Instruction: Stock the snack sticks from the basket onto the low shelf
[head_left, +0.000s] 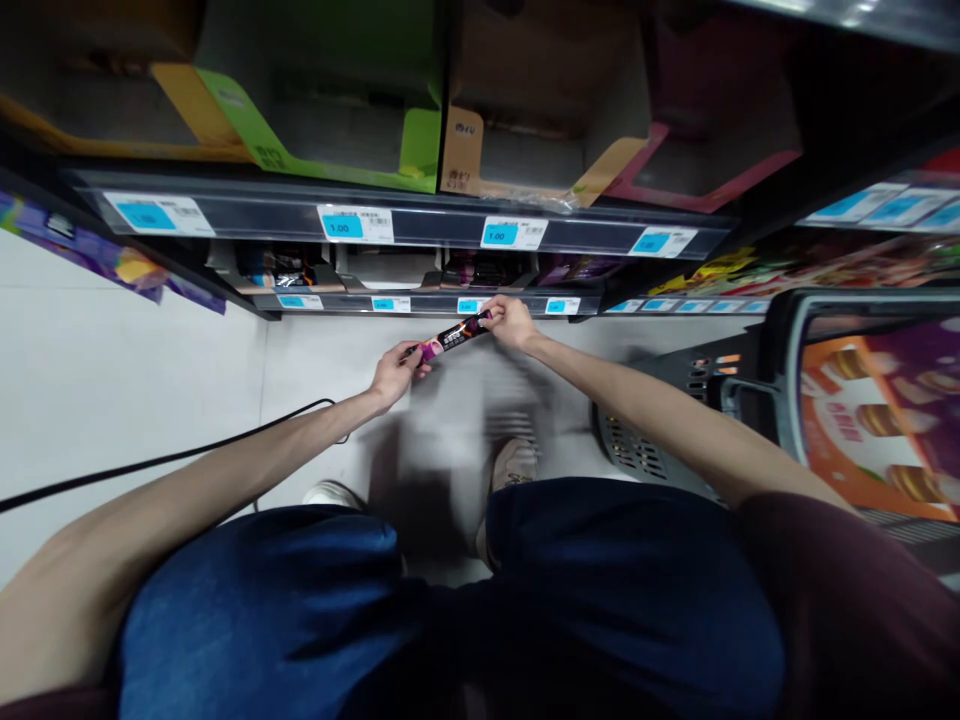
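Your left fingers (417, 352) and right fingers (491, 312) are clamped on opposite ends of the packet (454, 336), tilted above the floor (322, 350) near the shelf (420, 226).

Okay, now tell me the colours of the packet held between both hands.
The packet is black with purple-pink parts, seen best in the head view.

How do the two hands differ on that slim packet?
The left hand holds the pink end of the packet; the right hand pinches its darker end. The left hand shows against the floor, while the right hand partly overlaps the lower shelf edge. Both are bare.
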